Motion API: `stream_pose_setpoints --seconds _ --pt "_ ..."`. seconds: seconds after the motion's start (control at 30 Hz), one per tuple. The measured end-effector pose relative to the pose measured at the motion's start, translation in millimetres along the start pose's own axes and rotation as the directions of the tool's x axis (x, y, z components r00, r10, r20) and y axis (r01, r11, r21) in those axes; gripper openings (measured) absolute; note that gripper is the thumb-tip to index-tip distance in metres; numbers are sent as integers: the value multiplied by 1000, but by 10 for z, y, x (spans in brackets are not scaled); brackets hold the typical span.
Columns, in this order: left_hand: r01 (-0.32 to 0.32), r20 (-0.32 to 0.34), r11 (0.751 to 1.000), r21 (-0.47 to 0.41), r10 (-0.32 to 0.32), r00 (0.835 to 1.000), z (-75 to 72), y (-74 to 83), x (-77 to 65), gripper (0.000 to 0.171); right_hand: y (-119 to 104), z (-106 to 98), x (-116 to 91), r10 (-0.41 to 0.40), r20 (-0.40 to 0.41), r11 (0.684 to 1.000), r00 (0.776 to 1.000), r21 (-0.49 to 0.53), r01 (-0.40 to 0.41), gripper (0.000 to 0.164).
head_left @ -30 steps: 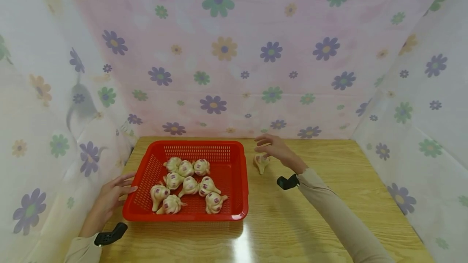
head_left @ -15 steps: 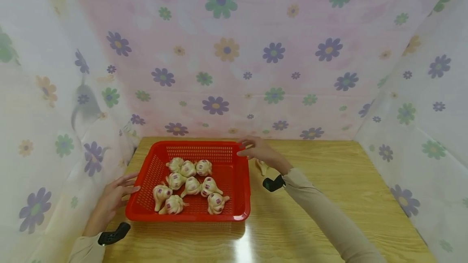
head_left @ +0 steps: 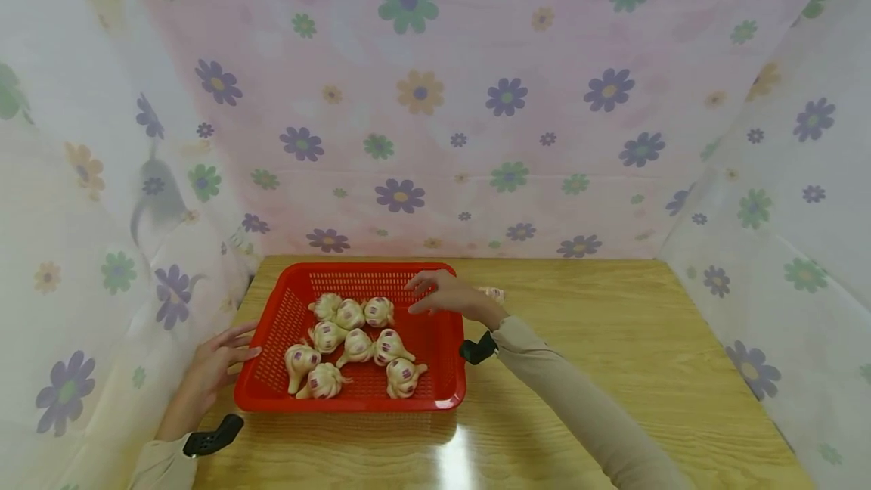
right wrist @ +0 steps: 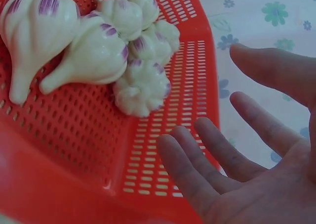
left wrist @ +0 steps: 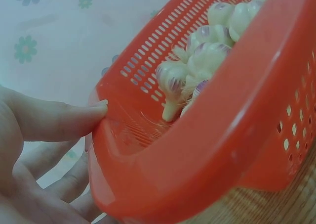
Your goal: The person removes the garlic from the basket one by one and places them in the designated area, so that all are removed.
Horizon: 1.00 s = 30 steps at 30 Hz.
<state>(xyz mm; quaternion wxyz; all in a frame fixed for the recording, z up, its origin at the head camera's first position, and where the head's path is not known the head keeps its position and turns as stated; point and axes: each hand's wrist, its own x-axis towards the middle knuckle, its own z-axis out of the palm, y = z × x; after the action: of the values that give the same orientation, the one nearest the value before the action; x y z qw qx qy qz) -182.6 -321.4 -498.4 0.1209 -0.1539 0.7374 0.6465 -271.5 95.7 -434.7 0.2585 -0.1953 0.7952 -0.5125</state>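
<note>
Pinching a holey red plastic basket [head_left: 354, 404] with the left hand [head_left: 214, 361]; hovering over it, near round white-and-purple garlic bulbs [head_left: 358, 346], with the right hand [head_left: 449, 297] loosely spread.

The right hand [right wrist: 271, 184] sits at four o'clock, fingers spread, some in front of the slotted side of a red basket [right wrist: 64, 194]. Purple-marked garlic bulbs [right wrist: 98, 56] cluster inside toward eleven o'clock; flowered cloth [right wrist: 247, 31] shows at one.
</note>
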Motion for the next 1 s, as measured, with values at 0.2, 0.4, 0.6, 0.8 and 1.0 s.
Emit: stream_pose_setpoints --seconds 0.2,0.4,0.6,0.8,1.0 --pt "38 -10 999 6 -38 999 -27 -65 58 70 7 162 105 19 74 1000 997 -3 -19 44" --pt "29 -8 999 -32 -29 1000 -1 26 -165 68 31 415 226 41 127 999 991 27 -45 44" --pt "32 2 996 -86 -32 999 6 75 -216 66 55 589 324 73 157 997 985 -6 -73 40" --pt "13 10 997 -80 -12 1000 47 122 -156 67 113 658 369 112 195 993 974 -52 -104 40" --pt "6 13 997 -82 -5 1000 88 139 -145 65 140 717 409 151 189 975 970 -189 -115 34"
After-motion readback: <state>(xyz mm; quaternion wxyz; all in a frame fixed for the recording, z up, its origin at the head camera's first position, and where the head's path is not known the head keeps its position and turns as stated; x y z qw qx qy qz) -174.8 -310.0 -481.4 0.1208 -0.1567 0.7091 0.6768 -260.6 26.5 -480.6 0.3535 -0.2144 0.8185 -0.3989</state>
